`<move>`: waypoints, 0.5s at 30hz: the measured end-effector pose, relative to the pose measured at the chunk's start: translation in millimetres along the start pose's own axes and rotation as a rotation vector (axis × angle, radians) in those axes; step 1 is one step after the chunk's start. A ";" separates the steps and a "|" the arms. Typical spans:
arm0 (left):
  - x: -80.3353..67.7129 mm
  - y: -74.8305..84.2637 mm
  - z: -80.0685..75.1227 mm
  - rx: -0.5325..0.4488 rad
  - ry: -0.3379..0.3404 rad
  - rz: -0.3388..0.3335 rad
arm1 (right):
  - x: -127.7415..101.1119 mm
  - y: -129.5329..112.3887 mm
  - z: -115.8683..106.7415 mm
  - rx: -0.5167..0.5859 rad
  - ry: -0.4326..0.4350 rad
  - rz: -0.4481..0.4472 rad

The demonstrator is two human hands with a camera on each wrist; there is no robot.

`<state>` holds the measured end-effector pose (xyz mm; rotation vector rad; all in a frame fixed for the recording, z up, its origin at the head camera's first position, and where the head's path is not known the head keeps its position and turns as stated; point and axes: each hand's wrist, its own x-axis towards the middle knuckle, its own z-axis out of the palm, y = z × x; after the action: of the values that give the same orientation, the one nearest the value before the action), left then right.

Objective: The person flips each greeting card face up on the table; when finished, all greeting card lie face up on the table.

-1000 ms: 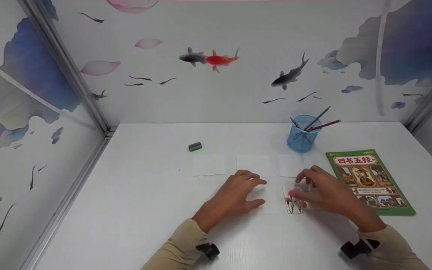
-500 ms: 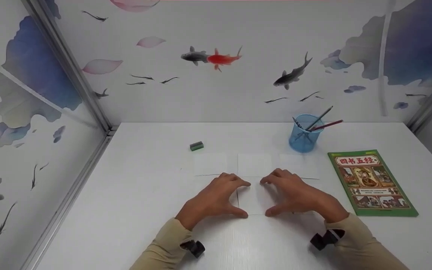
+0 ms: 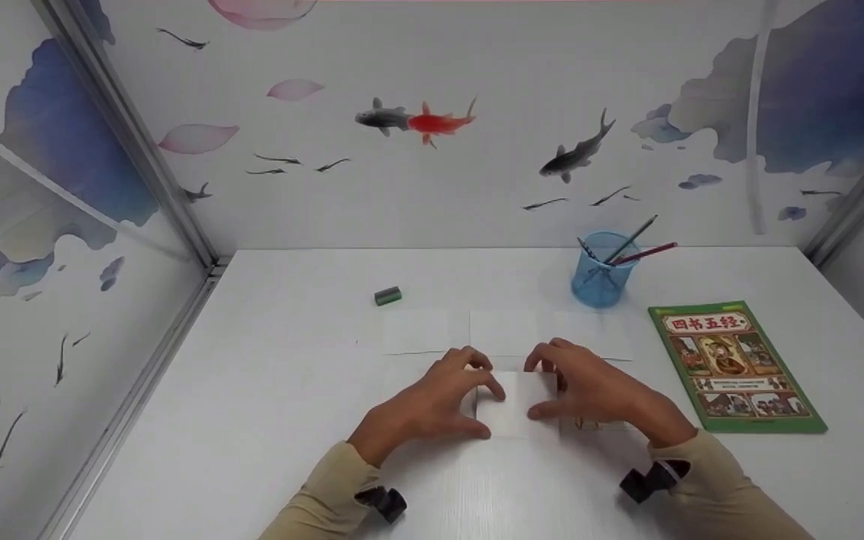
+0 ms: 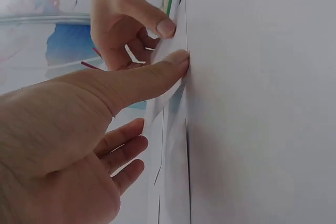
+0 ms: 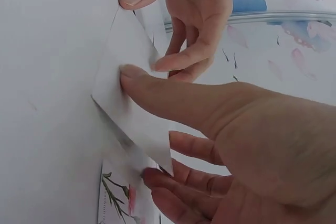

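A blank white card point(image 3: 511, 420) is tilted up off the table along its right side, between my two hands. My right hand point(image 3: 595, 386) pinches that raised side; in the right wrist view its thumb point(image 5: 137, 74) lies on the upper face and the fingers reach beneath. At the left side, my left hand point(image 3: 424, 397) holds the card with the thumb at the near corner and the index finger at its far edge. Partly hidden under my right hand lies a card with a flower print point(image 5: 113, 195), showing green stems and pink petals.
Behind the hands lie white cards in a row, among them a left card point(image 3: 421, 332) and a middle card point(image 3: 503, 332). Farther back are a small green block point(image 3: 388, 296) and a blue cup point(image 3: 601, 289) of pencils. A green-bordered book point(image 3: 736, 367) lies at the right.
My right hand has moved left from the flower card to the white card, and my left hand has shifted slightly left. The white card's right side has risen from the table.
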<state>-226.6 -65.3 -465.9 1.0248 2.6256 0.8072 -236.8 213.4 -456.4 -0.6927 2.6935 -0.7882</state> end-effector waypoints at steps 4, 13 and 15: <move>0.7 4.1 3.0 0.005 0.040 0.014 | 0.3 -2.0 -2.1 0.095 0.062 -0.059; 7.4 21.6 5.9 -0.325 0.103 -0.043 | -0.8 -23.4 2.1 0.372 0.311 -0.138; 8.4 23.9 6.0 -0.428 0.082 -0.052 | -1.7 -27.9 4.6 0.388 0.325 -0.167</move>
<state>-217.1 -42.6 -457.4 0.8139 2.3727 1.3460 -223.3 191.6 -444.4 -0.7513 2.6479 -1.5328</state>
